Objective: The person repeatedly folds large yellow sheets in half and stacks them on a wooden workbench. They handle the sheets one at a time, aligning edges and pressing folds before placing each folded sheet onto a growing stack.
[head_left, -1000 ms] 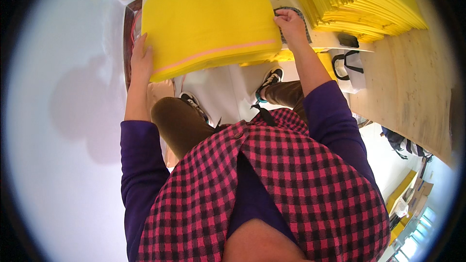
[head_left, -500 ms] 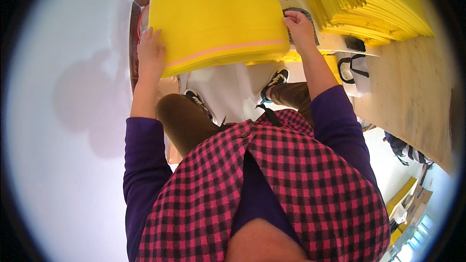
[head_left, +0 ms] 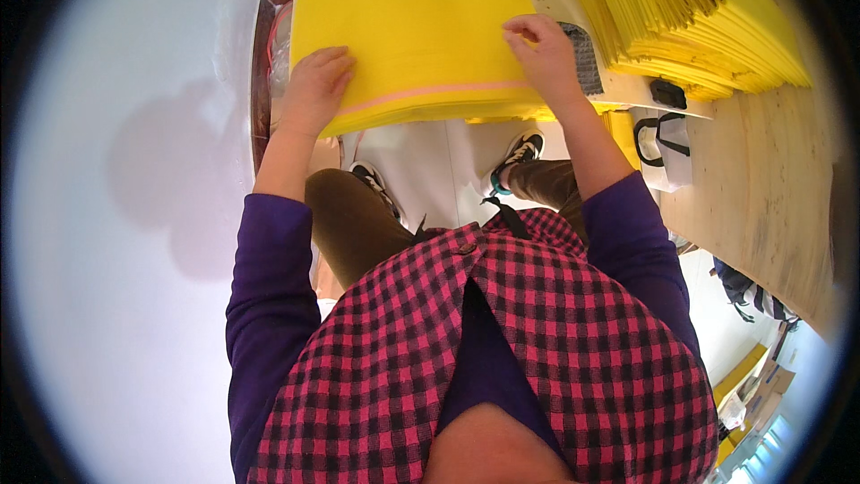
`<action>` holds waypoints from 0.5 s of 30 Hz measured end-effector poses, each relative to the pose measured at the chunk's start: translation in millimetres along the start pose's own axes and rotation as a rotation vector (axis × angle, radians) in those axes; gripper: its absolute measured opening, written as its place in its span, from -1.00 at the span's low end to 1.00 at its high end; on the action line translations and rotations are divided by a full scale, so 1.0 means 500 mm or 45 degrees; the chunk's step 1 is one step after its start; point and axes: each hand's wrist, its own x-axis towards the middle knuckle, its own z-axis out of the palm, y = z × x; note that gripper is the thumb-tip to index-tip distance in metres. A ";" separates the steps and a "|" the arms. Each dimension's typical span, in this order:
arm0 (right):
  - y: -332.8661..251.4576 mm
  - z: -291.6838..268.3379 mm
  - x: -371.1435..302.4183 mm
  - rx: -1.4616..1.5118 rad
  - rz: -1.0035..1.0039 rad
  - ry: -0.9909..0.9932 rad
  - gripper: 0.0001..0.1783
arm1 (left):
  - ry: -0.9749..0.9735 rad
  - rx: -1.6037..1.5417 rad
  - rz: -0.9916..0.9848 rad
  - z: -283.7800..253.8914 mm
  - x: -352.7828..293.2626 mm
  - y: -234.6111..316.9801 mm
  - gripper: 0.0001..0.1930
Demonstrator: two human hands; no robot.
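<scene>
A wide yellow fabric sheet [head_left: 417, 27] with a pink stripe along its near edge lies on top of a stack of similar sheets. My left hand [head_left: 320, 88] is over the sheet's near left corner, holding nothing, with its fingers apart. Across from it, my right hand [head_left: 544, 52] hovers at the right edge. Its fingers are bent and the thumb stands a little away from them, with nothing visible between. Whether either hand touches the fabric is hard to tell.
Folded yellow fabric [head_left: 690, 18] is piled high at the far right. Between that pile and the sheet lie a dark grey cloth [head_left: 582, 58] and a small black object [head_left: 667, 92]. A white bag with black handles [head_left: 665, 152] stands below the wooden board [head_left: 752, 188]. A white wall [head_left: 134, 242] is close on my left.
Both hands have moved inward from the sheet's sides, the left one the most. The right fingers have come off the right edge to over the yellow surface.
</scene>
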 end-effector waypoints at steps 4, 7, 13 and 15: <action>-0.050 0.050 0.015 -0.138 -0.372 -0.162 -0.86 | 0.026 -0.032 0.027 0.006 0.001 0.000 -0.81; -0.069 0.085 0.021 -0.189 -0.437 -0.285 -0.86 | 0.039 -0.027 0.053 0.006 0.003 -0.001 -0.82; -0.069 0.112 0.032 -0.361 -0.549 -0.395 -0.89 | 0.037 -0.031 0.048 0.006 0.005 -0.002 -0.83; -0.069 0.114 0.034 -0.441 -0.601 -0.406 -0.90 | 0.037 -0.033 0.048 0.005 0.005 -0.003 -0.84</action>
